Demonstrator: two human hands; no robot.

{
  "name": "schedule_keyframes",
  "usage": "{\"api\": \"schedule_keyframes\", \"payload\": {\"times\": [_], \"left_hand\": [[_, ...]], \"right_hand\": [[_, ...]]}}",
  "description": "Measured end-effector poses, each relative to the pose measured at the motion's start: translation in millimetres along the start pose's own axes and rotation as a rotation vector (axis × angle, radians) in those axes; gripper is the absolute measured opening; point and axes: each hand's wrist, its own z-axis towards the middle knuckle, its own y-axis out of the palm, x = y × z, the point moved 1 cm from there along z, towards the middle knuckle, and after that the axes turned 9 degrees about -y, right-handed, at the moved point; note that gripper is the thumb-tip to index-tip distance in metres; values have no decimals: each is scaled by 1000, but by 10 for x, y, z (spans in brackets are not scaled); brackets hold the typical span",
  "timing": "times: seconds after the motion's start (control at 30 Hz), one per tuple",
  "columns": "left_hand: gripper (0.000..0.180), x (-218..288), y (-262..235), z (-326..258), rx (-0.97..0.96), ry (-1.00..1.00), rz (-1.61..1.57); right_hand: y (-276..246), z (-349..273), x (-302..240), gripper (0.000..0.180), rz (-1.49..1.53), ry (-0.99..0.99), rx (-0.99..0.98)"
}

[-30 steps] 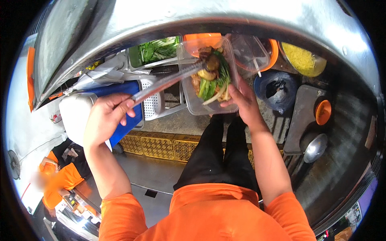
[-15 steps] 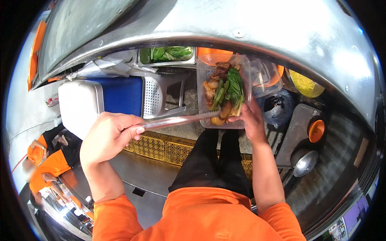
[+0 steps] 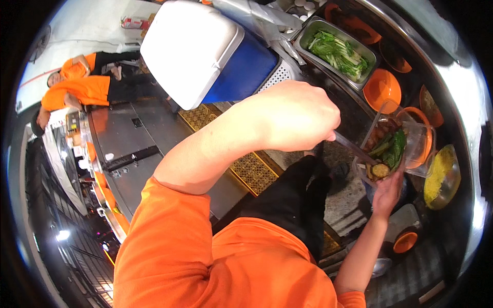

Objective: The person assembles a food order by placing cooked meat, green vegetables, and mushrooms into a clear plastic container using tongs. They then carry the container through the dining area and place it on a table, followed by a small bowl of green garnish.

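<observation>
Filling a clear plastic takeaway container (image 3: 393, 151) looks close to done: it already holds dark pieces of meat, leafy greens and a round slice of something at the near end, and little bare room shows inside. The right hand (image 3: 386, 194) cups the container from below, fingers wrapped under its base, holding it just above the desk (image 3: 359, 110) beside the serving pans. The left hand (image 3: 292, 115) is clenched around the handle of metal tongs (image 3: 354, 149), whose tips reach into the food at the container's near side. The two hands are apart, joined only through the tongs. Judging by this, what remains is a last adjustment of the pieces and closing the hinged lid (image 3: 423, 149), which stands open toward the yellow noodles (image 3: 440, 172).
</observation>
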Motion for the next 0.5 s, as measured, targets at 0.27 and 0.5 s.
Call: {"api": "schedule_keyframes", "payload": {"times": [0.27,0.5], "left_hand": [[22,85,-35,-632,315,-148,5],[18,103,218,-791,257,-244,-31]], "right_hand": [[139,84,-32,61,-18,33,-76],[500,116,-21,70,-85,-19,-196]]}}
